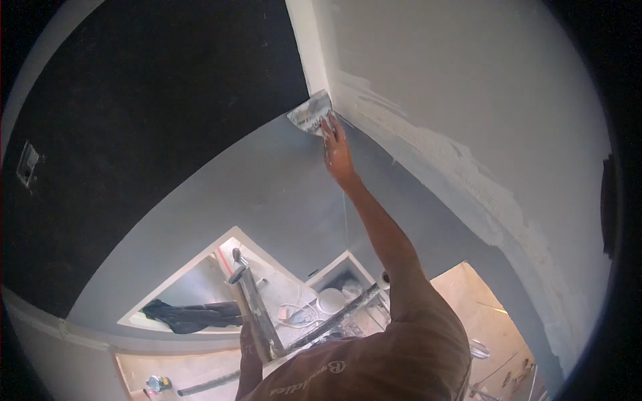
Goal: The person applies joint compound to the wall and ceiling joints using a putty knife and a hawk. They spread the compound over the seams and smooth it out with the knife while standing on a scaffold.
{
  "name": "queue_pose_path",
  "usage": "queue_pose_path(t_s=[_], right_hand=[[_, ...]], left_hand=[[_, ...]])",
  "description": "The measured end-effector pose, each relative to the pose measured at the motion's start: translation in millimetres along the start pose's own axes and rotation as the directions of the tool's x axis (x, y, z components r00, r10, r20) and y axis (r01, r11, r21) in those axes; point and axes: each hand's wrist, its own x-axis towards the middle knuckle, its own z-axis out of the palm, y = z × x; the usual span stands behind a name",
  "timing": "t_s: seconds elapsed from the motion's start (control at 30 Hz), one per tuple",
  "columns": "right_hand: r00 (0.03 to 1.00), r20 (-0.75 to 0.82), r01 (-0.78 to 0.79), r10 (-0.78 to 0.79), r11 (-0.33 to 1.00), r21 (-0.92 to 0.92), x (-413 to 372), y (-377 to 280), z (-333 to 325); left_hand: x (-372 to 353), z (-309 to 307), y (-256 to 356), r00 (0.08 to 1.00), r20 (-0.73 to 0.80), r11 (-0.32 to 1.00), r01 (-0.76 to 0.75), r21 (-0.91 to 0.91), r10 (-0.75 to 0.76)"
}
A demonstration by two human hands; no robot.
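Observation:
My right hand (338, 147) reaches overhead, its fingers wrapped round a wide, compound-smeared drywall knife (311, 115). The blade lies against the upper corner, where the dark panel (180, 87) meets a white strip (311, 47) and the grey walls. Down at lower left, my left hand (249, 341) is partly hidden, closed against a long, narrow grey metal mud pan (259, 311). Rough white compound (435, 150) runs in a band along the edge to the right of the knife.
Below is a framed opening (180, 294) with dark cloth (194, 315) in it. A white bucket (330, 301), a pale cable (299, 317) and a dark pole (341, 314) are further down. A small can (158, 383) stands at lower left.

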Motion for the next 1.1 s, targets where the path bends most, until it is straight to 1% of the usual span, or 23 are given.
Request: queue_pose_path(t_s=[0.03,0.1,0.13,0.17,0.2,0.27,0.3,0.33,0.4,0.43,0.5,0.53,0.6,0.63,0.7,0.8,0.83,0.97,1.03,1.07,1.1], right_hand=[[1.000,0.008,0.011,-0.011,1.000,-0.002,-6.5,-8.2,-5.2],[0.999,-0.030,-0.017,0.018,0.999,0.033,-26.0,-31.3,-21.9],[0.988,0.010,-0.153,0.153,0.988,0.036,-42.9,-36.3,-22.1],[0.957,0.050,-0.289,0.287,0.957,0.031,-60.3,-42.1,-21.2],[0.959,0.066,-0.277,0.276,0.961,0.020,-70.7,-53.3,-24.8],[0.978,-0.117,-0.192,0.174,0.967,-0.169,-82.2,-74.5,-31.0],[0.985,-0.109,-0.152,0.132,0.968,-0.199,-90.4,-69.0,-26.2],[0.987,-0.099,-0.142,0.124,0.968,-0.205,-88.1,-69.6,-24.2],[0.994,-0.085,-0.087,0.072,0.978,-0.190,-88.6,-76.5,-21.2],[0.995,-0.078,-0.084,0.070,0.978,-0.192,-84.1,-70.2,-15.8],[0.987,-0.162,-0.044,0.002,0.966,-0.256,-65.6,-49.4,0.9],[0.988,-0.154,-0.043,0.003,0.965,-0.259,-53.6,-44.0,5.7],[0.959,-0.283,-0.076,0.027,0.984,-0.163,-22.7,-39.6,12.1],[0.960,-0.278,-0.076,0.028,0.983,-0.164,-7.4,-38.6,13.8],[0.947,-0.320,-0.076,-0.003,0.969,-0.234,18.2,-36.2,15.8],[0.948,-0.317,-0.098,0.010,0.960,-0.261,39.1,-26.6,21.1],[0.938,-0.342,-0.079,-0.048,0.934,-0.347,46.0,-22.9,22.9],[0.939,-0.340,-0.072,-0.054,0.935,-0.346,48.3,-20.3,25.0],[0.955,-0.295,-0.148,0.035,0.917,-0.371,36.0,-25.0,26.1],[0.955,-0.295,-0.148,0.035,0.916,-0.372,28.2,-24.5,27.9],[0.955,-0.286,-0.180,0.076,0.915,-0.360,18.9,-22.0,30.2]], left_hand=[[1.3,-0.8,-1.7,1.000,0.005,1.000,0.001,-0.006,-0.001],[6.5,-2.2,-5.5,1.000,0.021,1.000,-0.002,-0.024,0.002],[10.1,-2.6,-8.3,1.000,0.030,0.999,0.002,-0.032,-0.001],[12.4,-4.6,-11.1,0.999,0.040,0.999,0.006,-0.046,-0.004],[14.5,-5.1,-13.2,0.999,0.050,0.998,0.011,-0.056,-0.008],[19.4,-5.9,-16.7,0.998,0.064,0.997,0.010,-0.071,-0.006],[22.4,-5.2,-18.7,0.997,0.071,0.997,0.013,-0.080,-0.007],[24.6,-5.1,-20.0,0.996,0.084,0.996,0.013,-0.090,-0.005],[25.9,-7.1,-24.8,0.995,0.095,0.995,0.025,-0.095,-0.016],[27.0,-7.2,-25.6,0.995,0.098,0.995,0.030,-0.100,-0.020],[27.6,-7.3,-27.1,0.995,0.100,0.994,0.039,-0.105,-0.028],[27.8,-7.3,-28.2,0.994,0.104,0.993,0.046,-0.107,-0.035],[28.0,-8.9,-29.4,0.993,0.106,0.992,0.057,-0.114,-0.044],[27.7,-9.7,-29.6,0.993,0.107,0.991,0.060,-0.118,-0.048],[27.3,-11.4,-30.3,0.993,0.106,0.990,0.069,-0.119,-0.056],[25.9,-15.0,-31.1,0.993,0.104,0.989,0.076,-0.124,-0.063],[26.8,-16.3,-32.0,0.992,0.105,0.989,0.077,-0.123,-0.064],[27.1,-20.0,-29.4,0.992,0.105,0.988,0.082,-0.131,-0.068],[26.6,-21.2,-27.9,0.992,0.106,0.988,0.084,-0.130,-0.071],[27.4,-22.5,-27.3,0.991,0.108,0.988,0.088,-0.130,-0.074],[28.2,-23.0,-26.2,0.991,0.110,0.988,0.086,-0.128,-0.072]])
